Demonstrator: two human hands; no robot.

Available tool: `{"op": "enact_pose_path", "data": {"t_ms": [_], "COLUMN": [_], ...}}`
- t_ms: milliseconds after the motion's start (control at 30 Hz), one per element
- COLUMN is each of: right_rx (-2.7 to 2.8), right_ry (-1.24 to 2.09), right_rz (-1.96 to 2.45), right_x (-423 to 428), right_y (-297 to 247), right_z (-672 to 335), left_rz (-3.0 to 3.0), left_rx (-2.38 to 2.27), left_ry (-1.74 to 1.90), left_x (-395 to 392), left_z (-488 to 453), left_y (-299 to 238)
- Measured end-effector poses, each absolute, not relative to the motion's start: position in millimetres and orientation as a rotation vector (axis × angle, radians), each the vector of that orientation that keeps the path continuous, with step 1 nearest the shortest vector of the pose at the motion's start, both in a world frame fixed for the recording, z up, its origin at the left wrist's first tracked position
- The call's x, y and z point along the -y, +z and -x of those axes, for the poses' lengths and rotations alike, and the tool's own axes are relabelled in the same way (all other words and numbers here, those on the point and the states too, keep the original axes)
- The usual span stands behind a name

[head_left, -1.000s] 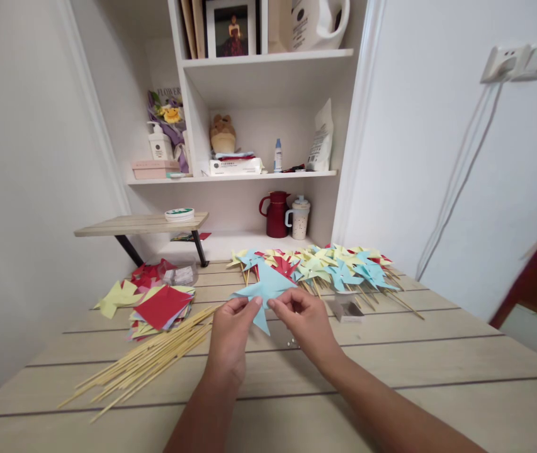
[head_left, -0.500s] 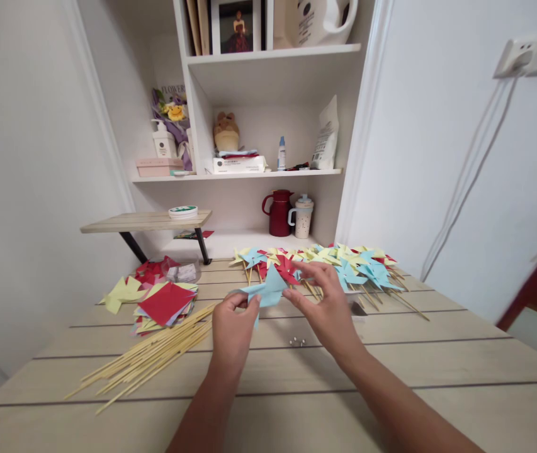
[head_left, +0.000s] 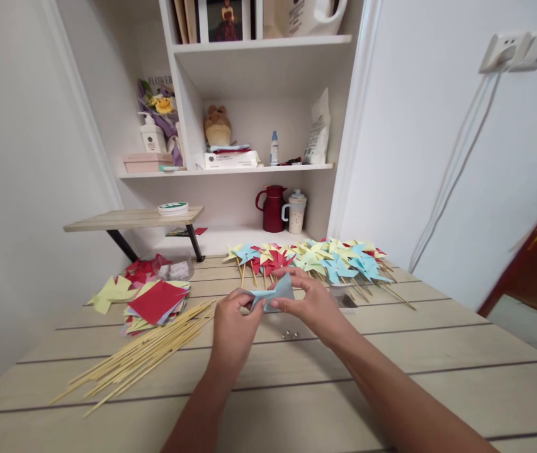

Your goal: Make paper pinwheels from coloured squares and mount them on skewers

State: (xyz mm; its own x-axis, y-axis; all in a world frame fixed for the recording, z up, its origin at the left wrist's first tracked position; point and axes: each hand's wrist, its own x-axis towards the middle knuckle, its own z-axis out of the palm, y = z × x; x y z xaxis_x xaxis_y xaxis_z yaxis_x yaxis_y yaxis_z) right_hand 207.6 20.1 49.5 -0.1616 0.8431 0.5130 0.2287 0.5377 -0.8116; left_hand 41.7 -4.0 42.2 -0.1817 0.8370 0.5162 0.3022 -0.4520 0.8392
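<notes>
My left hand and my right hand both pinch a light blue paper pinwheel piece between them, held just above the wooden table. The paper's points are folded in toward its centre. Two small silver pins lie on the table just below my hands. A bundle of bamboo skewers lies to the left of my left hand.
A pile of finished pinwheels in blue, yellow and red lies behind my hands. Cut paper squares are stacked at the left. A small clear box sits by my right hand. Shelves with a red jug stand behind.
My right hand came back down from the paper's upper point and now pinches the blue paper at its centre with the left. The paper looks more folded in and smaller.
</notes>
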Motion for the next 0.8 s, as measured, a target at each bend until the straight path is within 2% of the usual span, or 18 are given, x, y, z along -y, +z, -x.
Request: {"op": "enact_pose_path", "data": {"t_ms": [467, 667, 800], "right_rx": [1.599, 1.092, 0.798], "right_ry": [0.740, 1.259, 1.421], "right_rz": [0.993, 0.904, 0.756], "right_x": [-17, -22, -28], "right_y": [46, 36, 33], "right_z": [-200, -189, -186], "left_rz": [-1.715, -1.226, -1.053], "left_rx": [-1.358, -1.186, -1.061], "left_ry": [1.630, 1.631, 1.587], "left_x": [3, 0, 2], "left_z": [-44, -41, -43], "left_y": [39, 38, 36]}}
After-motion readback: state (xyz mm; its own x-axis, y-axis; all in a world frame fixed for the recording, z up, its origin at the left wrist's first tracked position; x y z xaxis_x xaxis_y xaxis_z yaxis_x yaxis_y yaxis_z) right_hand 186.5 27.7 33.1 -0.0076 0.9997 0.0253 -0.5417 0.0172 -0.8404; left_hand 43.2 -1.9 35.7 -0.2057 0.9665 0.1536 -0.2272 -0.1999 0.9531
